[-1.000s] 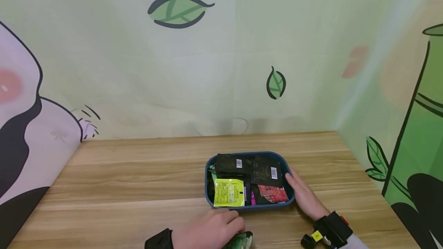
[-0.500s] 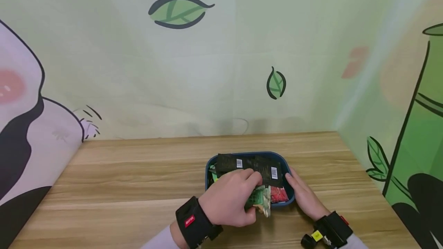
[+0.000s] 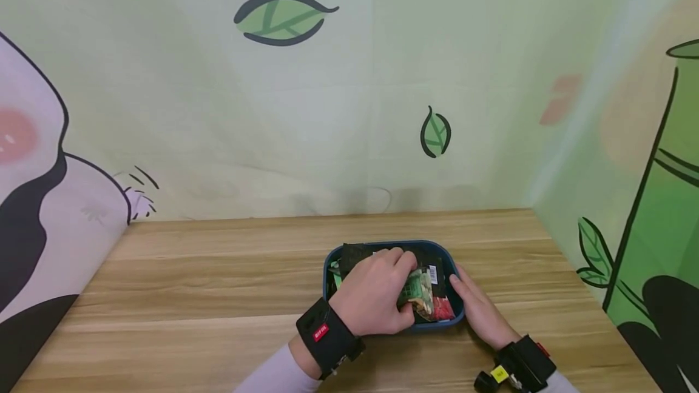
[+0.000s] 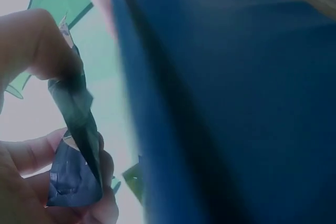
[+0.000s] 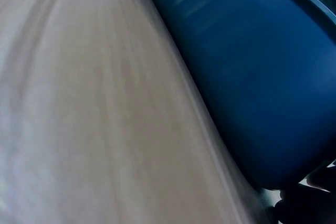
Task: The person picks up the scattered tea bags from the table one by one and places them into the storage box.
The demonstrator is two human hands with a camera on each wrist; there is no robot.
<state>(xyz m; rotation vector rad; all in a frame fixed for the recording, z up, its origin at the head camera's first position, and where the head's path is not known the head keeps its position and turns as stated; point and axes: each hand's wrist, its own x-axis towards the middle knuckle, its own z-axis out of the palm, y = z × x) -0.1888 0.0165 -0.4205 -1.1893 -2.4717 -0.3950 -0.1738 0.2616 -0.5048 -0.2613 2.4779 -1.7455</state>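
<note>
A blue oblong storage box [image 3: 395,328] filled with flat packets stands on the table. My left hand [image 3: 377,293] is over its open top and pinches a green packet [image 3: 417,288] between thumb and fingers. In the left wrist view, the packet's dark crinkled foil [image 4: 76,179] shows between the fingers. My right hand [image 3: 480,308] holds the box at its right end, with the thumb at the rim. Black packets [image 3: 355,256] and a red packet [image 3: 442,308] lie in the box. My left hand hides much of the contents.
The wooden table [image 3: 218,284] runs back to a light green printed wall cloth [image 3: 349,108]. More printed cloth closes off the right side, with a panda figure [image 3: 82,217] on the left. Each wrist wears a black camera band [image 3: 327,335].
My left hand has brought the green packet up from the table's near edge to above the box, then slightly farther in. My right hand has stayed at the box's right end.
</note>
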